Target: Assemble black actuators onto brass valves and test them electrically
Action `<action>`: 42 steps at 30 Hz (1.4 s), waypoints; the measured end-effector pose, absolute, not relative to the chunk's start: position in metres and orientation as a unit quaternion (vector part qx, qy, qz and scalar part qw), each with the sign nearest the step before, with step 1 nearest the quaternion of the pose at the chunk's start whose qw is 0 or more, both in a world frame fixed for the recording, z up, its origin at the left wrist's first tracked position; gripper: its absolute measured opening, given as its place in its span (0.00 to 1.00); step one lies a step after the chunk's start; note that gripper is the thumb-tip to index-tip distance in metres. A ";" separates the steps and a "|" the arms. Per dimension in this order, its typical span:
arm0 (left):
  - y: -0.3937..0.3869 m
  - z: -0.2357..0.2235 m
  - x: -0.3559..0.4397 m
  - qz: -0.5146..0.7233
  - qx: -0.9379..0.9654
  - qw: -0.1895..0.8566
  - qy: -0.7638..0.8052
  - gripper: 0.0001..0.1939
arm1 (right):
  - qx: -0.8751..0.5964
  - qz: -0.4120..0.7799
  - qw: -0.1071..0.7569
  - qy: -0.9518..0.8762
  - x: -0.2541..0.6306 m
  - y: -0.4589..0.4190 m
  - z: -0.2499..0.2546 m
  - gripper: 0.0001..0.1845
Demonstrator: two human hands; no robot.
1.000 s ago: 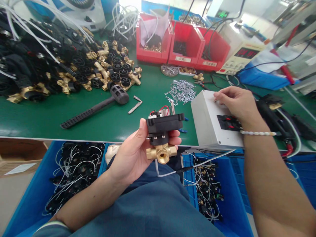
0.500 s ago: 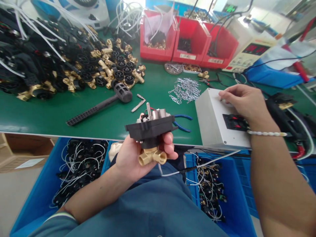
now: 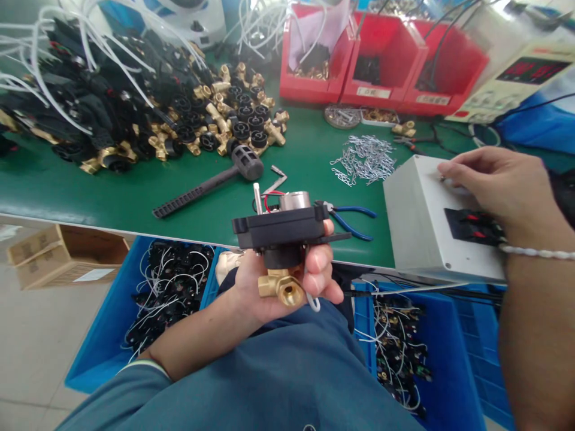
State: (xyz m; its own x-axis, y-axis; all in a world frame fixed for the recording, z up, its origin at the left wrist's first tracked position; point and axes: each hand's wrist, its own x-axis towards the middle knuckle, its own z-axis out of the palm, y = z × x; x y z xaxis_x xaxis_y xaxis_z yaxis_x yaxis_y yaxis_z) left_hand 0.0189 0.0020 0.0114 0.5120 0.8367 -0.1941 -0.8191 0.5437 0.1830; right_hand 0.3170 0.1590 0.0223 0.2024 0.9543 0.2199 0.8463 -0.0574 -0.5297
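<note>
My left hand [image 3: 254, 293] is closed around a motorized brass valve [image 3: 281, 230] above the front edge of the bench. Its black housing is uppermost, with a silver motor, a metal pin and red wire on top; the brass ports point down and toward me. A white cable hangs beside my fingers. On the right, my right hand [image 3: 501, 179] pinches a small switch lever [image 3: 442, 178] on the sloping face of a grey control box [image 3: 415, 221]. Blue-handled pliers [image 3: 357, 209] lie between the valve and the box.
A black mallet [image 3: 202, 190] and a pile of valve assemblies [image 3: 242, 120] lie at left. Metal clips [image 3: 366, 158] sit before red bins [image 3: 381, 66]. A power supply [image 3: 507, 84] stands at back right. Blue crates [image 3: 99, 341] hold wired parts below the bench.
The valve has turned in my left hand, so its ports and motor face differently. My view has swung left, shifting the bench rightward in the picture. My right hand stays at the switch.
</note>
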 end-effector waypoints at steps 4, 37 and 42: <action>0.000 0.010 0.018 0.478 0.039 0.872 0.099 0.29 | -0.739 0.091 0.271 -0.610 0.312 0.157 0.025 0.08; 0.002 0.010 0.023 0.572 0.170 0.724 0.347 0.13 | -0.590 0.136 0.687 -0.402 0.343 0.110 0.047 0.04; 0.002 0.001 0.021 0.622 0.265 0.620 0.399 0.29 | -0.597 0.251 0.721 -0.248 0.357 0.036 0.005 0.07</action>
State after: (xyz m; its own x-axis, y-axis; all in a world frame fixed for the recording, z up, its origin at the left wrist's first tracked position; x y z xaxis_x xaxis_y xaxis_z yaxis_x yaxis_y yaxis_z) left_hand 0.0211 0.0016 0.0008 -0.0907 0.9821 -0.1651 -0.5601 0.0868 0.8239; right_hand 0.3565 0.0364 0.0054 0.7506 0.6581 0.0583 -0.0653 0.1618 -0.9847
